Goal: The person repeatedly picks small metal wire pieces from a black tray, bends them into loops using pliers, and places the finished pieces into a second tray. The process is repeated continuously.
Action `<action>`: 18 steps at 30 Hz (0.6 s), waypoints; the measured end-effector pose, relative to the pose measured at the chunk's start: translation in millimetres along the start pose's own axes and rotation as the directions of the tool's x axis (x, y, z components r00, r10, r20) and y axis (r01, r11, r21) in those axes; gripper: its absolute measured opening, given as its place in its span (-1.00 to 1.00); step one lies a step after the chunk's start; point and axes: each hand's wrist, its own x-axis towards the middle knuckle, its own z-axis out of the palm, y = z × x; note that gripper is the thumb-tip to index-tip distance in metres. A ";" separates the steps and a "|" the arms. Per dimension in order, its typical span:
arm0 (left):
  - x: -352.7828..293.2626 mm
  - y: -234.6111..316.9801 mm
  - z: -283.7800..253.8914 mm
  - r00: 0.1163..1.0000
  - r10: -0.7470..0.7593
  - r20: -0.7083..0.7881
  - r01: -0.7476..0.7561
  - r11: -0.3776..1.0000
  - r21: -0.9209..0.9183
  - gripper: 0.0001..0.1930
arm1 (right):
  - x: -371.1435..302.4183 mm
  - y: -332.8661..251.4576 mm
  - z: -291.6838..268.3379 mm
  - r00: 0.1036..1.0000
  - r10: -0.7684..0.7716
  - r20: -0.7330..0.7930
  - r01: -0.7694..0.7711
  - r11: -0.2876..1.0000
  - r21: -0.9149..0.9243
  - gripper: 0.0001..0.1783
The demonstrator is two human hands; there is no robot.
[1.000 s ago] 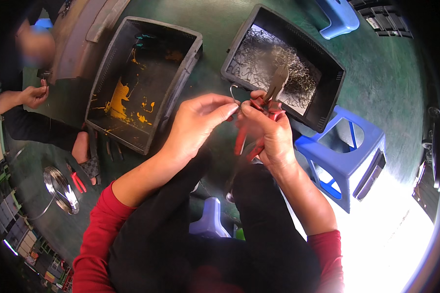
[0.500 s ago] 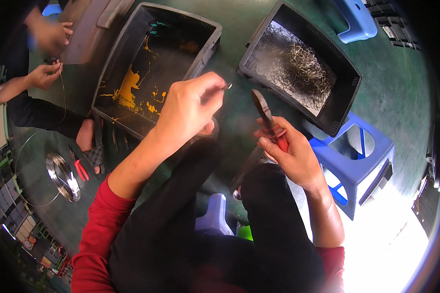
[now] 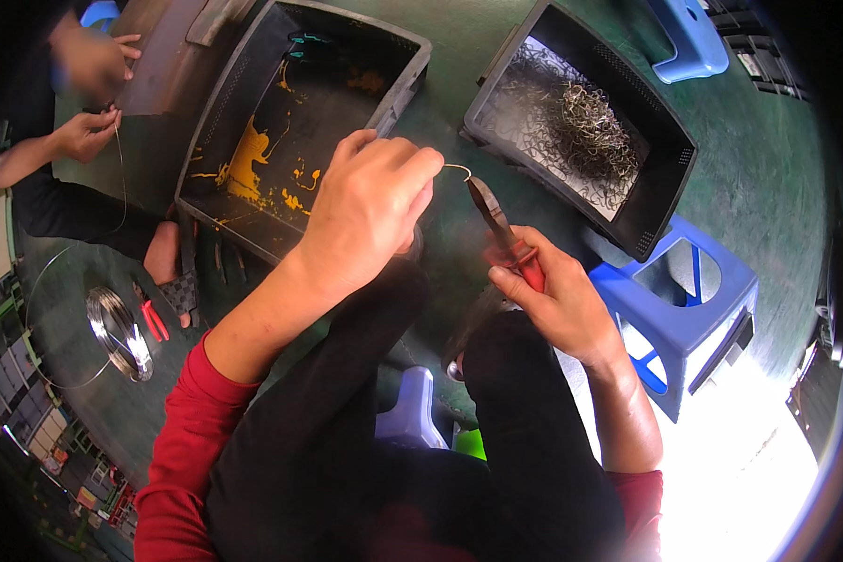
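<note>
Left hand [image 3: 365, 206] pinches a wire [image 3: 460, 168], right hand [image 3: 567, 304] clasps pliers [image 3: 493, 214] by its tip, apparently for bending; the next move likely calls for steady alignment.

A blue stool [image 3: 674, 320] stands at right, a second stool [image 3: 691, 42] farther off, a yellow-stained black crate [image 3: 332, 110] upper left.

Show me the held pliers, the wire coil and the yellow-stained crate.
Held pliers [image 3: 498, 223]: head view, on dark metal part.
Wire coil [image 3: 137, 354]: head view, on lower strands.
Yellow-stained crate [image 3: 405, 94]: head view, on right rim.
</note>
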 end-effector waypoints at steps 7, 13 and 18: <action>1.9 0.9 -3.9 0.978 -0.197 0.069 0.208 0.948 -0.240 -0.89 | -1.1 3.2 -0.7 1.000 0.012 -0.016 -0.012 0.999 0.037 -0.68; 3.3 -16.1 -21.9 0.757 -0.422 0.499 0.626 0.685 -0.371 -0.61 | -2.9 3.5 -5.7 0.999 0.034 0.025 -0.036 0.994 0.102 -0.73; 1.6 -14.4 -10.8 0.665 -0.310 0.680 0.696 0.587 -0.414 -0.51 | -2.1 1.9 -5.7 0.998 0.043 0.047 -0.047 0.994 0.099 -0.75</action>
